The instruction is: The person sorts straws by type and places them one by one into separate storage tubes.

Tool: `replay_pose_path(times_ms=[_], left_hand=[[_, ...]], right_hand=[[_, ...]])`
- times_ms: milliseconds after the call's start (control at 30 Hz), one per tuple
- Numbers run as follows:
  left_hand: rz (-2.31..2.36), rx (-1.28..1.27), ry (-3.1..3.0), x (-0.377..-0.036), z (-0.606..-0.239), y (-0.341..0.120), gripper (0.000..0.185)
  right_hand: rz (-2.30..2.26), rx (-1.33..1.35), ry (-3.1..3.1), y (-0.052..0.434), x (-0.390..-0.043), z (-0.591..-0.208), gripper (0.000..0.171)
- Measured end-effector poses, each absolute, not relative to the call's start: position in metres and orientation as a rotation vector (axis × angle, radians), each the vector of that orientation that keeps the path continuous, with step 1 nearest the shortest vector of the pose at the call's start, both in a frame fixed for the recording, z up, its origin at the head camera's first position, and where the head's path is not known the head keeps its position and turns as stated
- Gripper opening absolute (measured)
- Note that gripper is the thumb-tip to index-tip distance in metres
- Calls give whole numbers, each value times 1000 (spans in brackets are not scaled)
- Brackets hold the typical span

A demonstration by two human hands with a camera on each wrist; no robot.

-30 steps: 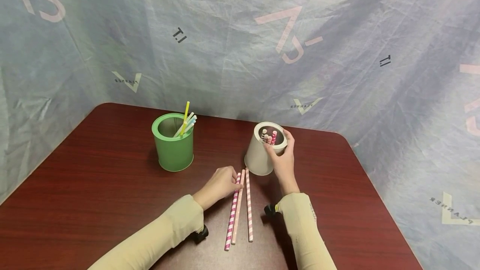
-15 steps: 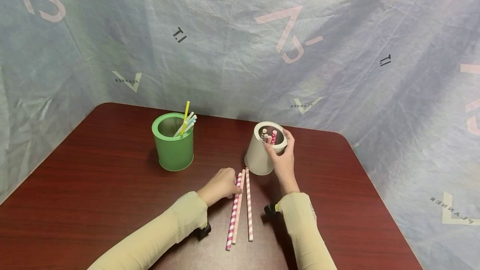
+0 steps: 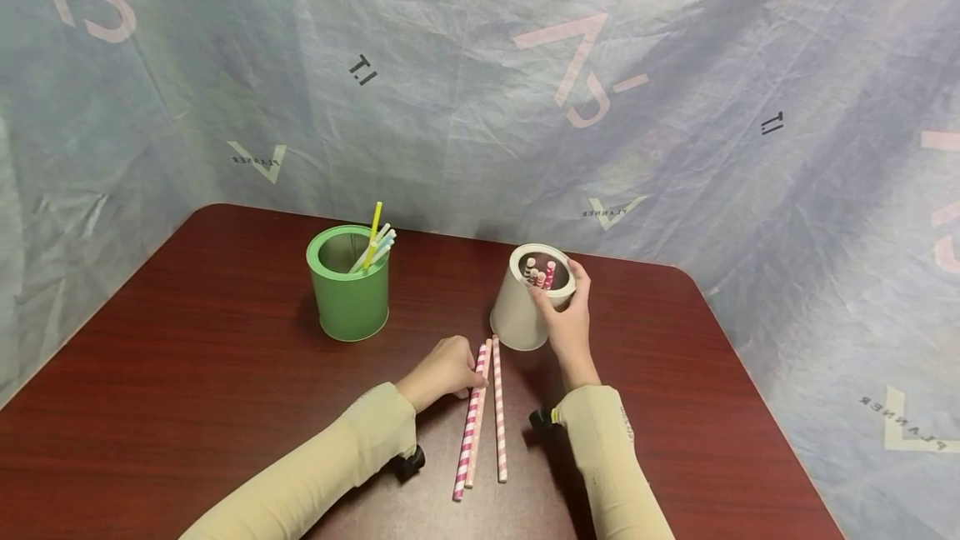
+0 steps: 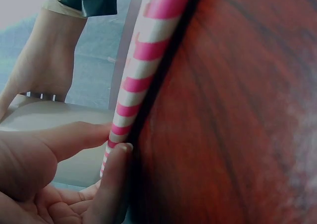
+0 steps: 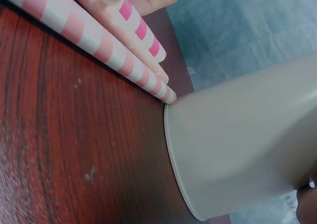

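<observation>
A person in pale yellow sleeves works at a dark red table point(image 3: 187, 373), both hands out in front. The left hand point(image 3: 444, 367) sits low on the wood with fingers curled, its fingertips point(image 4: 116, 157) pinching the upper end of a bold pink-striped straw point(image 3: 468, 427); how firm the grip is cannot be told, since the wrist view shows only the thumb and one finger against the paper. Touching that straw on its right lies a plain pale pink straw point(image 3: 477, 423), and just beyond it a fine-striped pink straw point(image 3: 498, 411), whose far tip meets the foot of the white cup point(image 3: 520, 315).

The right hand point(image 3: 567, 319) wraps around that cup's right side, thumb over the rim, holding it tilted toward the person. Several pink straw ends point(image 3: 540, 273) show inside the mouth; their lengths are hidden by the cup wall. From the right wrist, only the cup's lower wall and base edge appear, the hand itself cut off.

Well to the left of both hands stands a green tin point(image 3: 348, 290), upright, with yellow and pale straws point(image 3: 374, 244) leaning on its right rim, their lower parts out of sight.
</observation>
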State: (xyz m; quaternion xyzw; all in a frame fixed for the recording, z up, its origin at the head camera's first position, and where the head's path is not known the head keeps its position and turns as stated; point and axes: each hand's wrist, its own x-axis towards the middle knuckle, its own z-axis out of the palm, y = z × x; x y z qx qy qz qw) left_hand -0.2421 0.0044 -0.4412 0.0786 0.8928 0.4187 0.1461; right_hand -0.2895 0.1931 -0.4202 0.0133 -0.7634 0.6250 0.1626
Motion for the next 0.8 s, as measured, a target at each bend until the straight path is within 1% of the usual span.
replay_pose_path(times_ms=[67, 167, 333, 467, 800], left_hand=[[1222, 224, 2561, -243, -442, 4, 33], [1282, 194, 2521, -244, -444, 3, 23], [1490, 152, 2431, -247, -442, -1, 10], [1636, 120, 2371, -249, -433, -6, 11], [1847, 185, 2385, -247, -399, -18, 14]], right_hand=[[1782, 38, -2181, 193, -290, -420, 74], [1789, 37, -2182, 192, -287, -417, 74], [1796, 37, -2176, 192, -287, -417, 75], [1780, 41, -2161, 193, -290, -421, 73], [1774, 30, -2179, 194, -290, -421, 74]])
